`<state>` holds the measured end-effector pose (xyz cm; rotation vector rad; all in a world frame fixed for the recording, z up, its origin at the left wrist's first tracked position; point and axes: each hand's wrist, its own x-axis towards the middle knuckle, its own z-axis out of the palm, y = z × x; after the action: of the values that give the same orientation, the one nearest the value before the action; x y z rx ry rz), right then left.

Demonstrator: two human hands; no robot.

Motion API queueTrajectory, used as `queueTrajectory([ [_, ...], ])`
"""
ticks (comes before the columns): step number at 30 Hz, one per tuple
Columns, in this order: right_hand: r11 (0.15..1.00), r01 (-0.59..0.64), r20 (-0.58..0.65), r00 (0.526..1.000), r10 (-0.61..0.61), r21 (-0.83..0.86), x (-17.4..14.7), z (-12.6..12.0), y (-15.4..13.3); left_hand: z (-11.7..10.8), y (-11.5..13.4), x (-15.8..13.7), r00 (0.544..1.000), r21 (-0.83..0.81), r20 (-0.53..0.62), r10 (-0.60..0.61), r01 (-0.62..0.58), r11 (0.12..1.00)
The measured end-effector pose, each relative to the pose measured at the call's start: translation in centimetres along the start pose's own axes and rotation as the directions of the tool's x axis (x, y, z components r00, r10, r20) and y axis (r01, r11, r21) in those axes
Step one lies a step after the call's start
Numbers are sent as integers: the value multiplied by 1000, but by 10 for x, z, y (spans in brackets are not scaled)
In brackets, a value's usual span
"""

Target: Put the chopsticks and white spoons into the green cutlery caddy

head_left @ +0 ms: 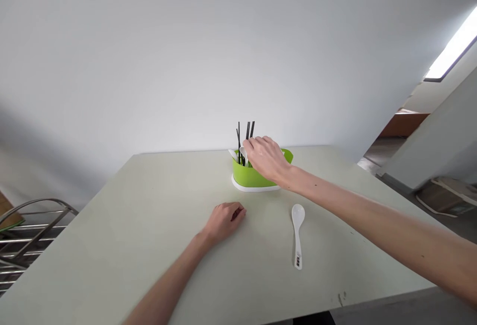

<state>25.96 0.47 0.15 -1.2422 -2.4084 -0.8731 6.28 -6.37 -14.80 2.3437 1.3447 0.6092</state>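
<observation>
A green oval utensil holder [250, 177] with a white base stands near the far edge of the table. My right hand [266, 157] reaches over its rim from the right. Its fingers are bent and closed at the bowl of a white spoon [243, 154] standing in the holder; the thumb is hidden. Black chopsticks [239, 138] stick up just left of and behind those fingers. Another white spoon [297, 230] lies on the table below my right forearm, bowl pointing away from me. Loosely curled, my left hand [224, 221] rests on the table in front of the holder, with nothing visible in it.
The pale table [156, 205] meets a plain white wall [186, 66] at its far edge. At the left stands a metal rack [33, 235], beside the table. Dark marks [342, 297] show by the near edge.
</observation>
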Motion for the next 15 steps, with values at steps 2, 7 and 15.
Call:
queueTrajectory([
  [2, 1000, 24, 15, 1000, -24, 5, 0, 7, -3, -1, 1, 0, 1000, -4, 4, 1, -1, 1000],
  [7, 999, 50, -1, 999, -50, 12, -3, 15, -8, -2, 5, 0, 1000, -1, 8, 3, -3, 1000],
  [15, 999, 44, -136, 990, -41, 21, -3, 11, -4, -2, 5, 1, 1000, -3, -1, 14, -14, 1000],
])
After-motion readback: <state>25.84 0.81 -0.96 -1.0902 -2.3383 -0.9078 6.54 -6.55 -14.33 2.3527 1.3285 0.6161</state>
